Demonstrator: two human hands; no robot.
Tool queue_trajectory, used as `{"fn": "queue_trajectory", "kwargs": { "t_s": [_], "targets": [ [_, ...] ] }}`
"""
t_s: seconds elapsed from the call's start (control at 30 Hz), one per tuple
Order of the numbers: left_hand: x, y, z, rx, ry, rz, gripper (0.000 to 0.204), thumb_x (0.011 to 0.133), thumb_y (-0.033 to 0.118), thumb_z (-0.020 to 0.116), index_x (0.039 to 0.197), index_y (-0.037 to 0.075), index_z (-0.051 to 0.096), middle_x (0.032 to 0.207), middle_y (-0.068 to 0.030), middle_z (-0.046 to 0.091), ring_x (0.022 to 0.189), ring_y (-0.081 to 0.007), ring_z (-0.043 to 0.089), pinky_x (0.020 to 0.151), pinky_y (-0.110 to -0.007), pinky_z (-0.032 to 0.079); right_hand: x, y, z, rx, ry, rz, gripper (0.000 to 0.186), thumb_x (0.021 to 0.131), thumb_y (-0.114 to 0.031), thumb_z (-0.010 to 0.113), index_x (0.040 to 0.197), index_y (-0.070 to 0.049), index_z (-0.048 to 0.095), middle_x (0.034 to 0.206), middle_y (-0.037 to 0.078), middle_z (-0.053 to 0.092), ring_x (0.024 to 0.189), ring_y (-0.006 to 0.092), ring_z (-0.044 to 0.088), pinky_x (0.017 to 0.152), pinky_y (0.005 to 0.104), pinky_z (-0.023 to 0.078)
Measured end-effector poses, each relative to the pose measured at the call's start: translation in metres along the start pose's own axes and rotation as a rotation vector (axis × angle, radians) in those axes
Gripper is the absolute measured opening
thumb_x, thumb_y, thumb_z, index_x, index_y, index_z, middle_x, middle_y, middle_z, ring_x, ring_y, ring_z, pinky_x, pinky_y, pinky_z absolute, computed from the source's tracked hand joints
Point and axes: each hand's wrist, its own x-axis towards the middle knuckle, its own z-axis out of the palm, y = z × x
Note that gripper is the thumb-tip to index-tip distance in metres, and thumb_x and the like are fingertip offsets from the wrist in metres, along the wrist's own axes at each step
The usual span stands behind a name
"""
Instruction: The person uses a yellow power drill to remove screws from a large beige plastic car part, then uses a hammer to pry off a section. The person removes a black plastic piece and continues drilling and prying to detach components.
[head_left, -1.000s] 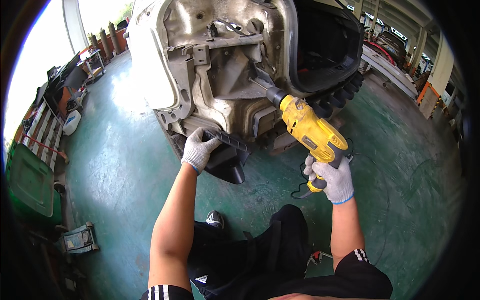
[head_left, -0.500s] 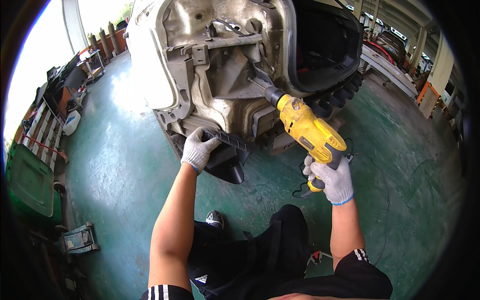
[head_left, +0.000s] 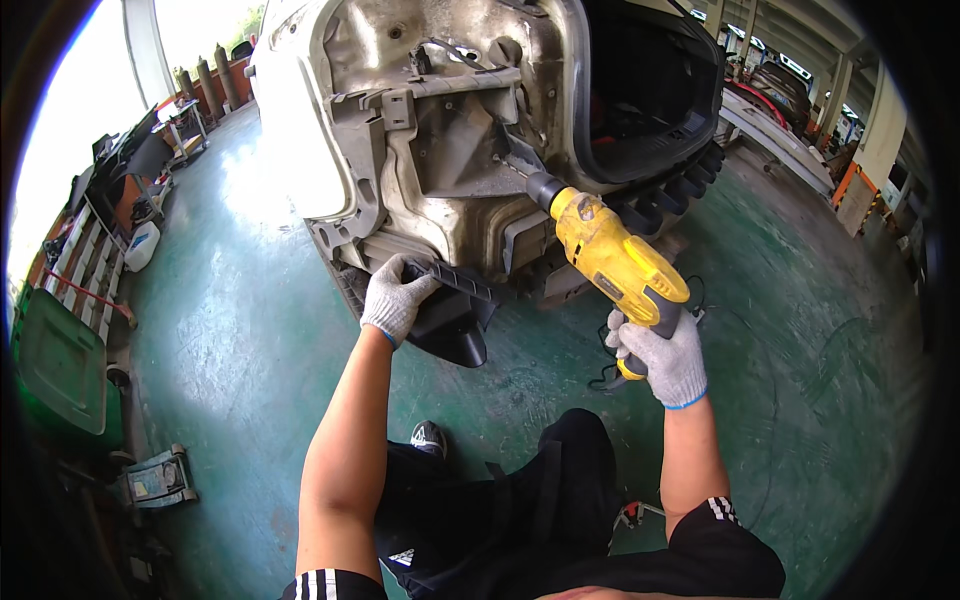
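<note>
My right hand (head_left: 664, 352), in a grey-white knit glove, is closed round the handle of a yellow and black corded power drill (head_left: 615, 255). Its bit points up and left at the bare metal rear panel (head_left: 465, 165) of a car body; whether the tip touches cannot be made out. My left hand (head_left: 398, 298), gloved alike, grips the upper edge of a black plastic trim piece (head_left: 450, 325) below the car's rear corner. The fingertips of that hand are partly hidden behind the trim.
To the right of the panel gapes the open boot (head_left: 650, 90). A green bin (head_left: 65, 365) and a small wheeled trolley (head_left: 158, 480) stand at the left. The drill's cable trails over the green floor (head_left: 240, 390). Gas cylinders (head_left: 208, 85) stand at the far left.
The drill has shifted very slightly left, and more of its bit shows in front of the panel. My left hand keeps its hold on the trim piece.
</note>
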Motion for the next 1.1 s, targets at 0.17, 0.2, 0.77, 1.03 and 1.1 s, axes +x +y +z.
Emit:
{"fn": "queue_trajectory", "kwargs": {
  "t_s": [0.17, 0.2, 0.77, 1.03, 1.1],
  "targets": [
    [0.003, -0.003, -0.002, 0.047, -0.007, -0.027, 0.023, 0.092, 0.014, 0.085, 0.109, 0.001, 0.075, 0.095, -0.0014, 0.075, 0.087, -0.0106, 0.068, 0.084, -0.03, 0.058, 0.002, 0.002, -0.002, 0.055, -0.014, 0.008, 0.034, 0.096, -0.005, 0.074, 0.129, 0.001, 0.07, 0.105, 0.009, 0.076, 0.084, 0.0162, 0.075, 0.073, 0.0294, 0.06],
    [0.003, -0.003, -0.002, 0.035, -0.007, -0.032, 0.023, 0.092, 0.014, 0.085, 0.109, 0.001, 0.075, 0.095, -0.0015, 0.075, 0.087, -0.0107, 0.068, 0.084, -0.03, 0.058, 0.002, 0.004, -0.002, 0.091, -0.013, 0.019, 0.034, 0.096, -0.005, 0.074, 0.129, 0.001, 0.07, 0.105, 0.009, 0.076, 0.084, 0.0161, 0.075, 0.073, 0.0294, 0.06],
    [0.002, -0.001, -0.001, 0.002, -0.013, -0.063, 0.027, 0.091, 0.013, 0.085, 0.113, 0.001, 0.075, 0.097, -0.003, 0.077, 0.088, -0.0121, 0.07, 0.084, -0.032, 0.059, 0.001, 0.004, 0.0, 0.1, -0.008, 0.024, 0.036, 0.094, -0.004, 0.073, 0.129, 0.0, 0.069, 0.103, 0.009, 0.075, 0.085, 0.016, 0.074, 0.073, 0.0295, 0.06],
    [0.003, -0.007, -0.003, 0.059, 0.008, -0.02, 0.024, 0.091, 0.014, 0.086, 0.109, 0.001, 0.075, 0.095, -0.0017, 0.075, 0.086, -0.0106, 0.069, 0.083, -0.03, 0.058, -0.003, -0.006, 0.006, -0.041, 0.001, -0.016, 0.035, 0.095, -0.006, 0.074, 0.129, 0.0, 0.069, 0.104, 0.009, 0.076, 0.085, 0.0157, 0.074, 0.073, 0.0297, 0.059],
    [0.004, -0.008, -0.002, 0.054, 0.008, -0.026, 0.024, 0.092, 0.015, 0.086, 0.108, 0.001, 0.075, 0.095, -0.0015, 0.075, 0.086, -0.0105, 0.068, 0.083, -0.03, 0.058, -0.001, -0.006, 0.004, 0.018, -0.009, -0.001, 0.034, 0.095, -0.006, 0.074, 0.129, 0.0, 0.07, 0.104, 0.008, 0.076, 0.084, 0.0156, 0.074, 0.073, 0.0296, 0.059]
  ]
}}
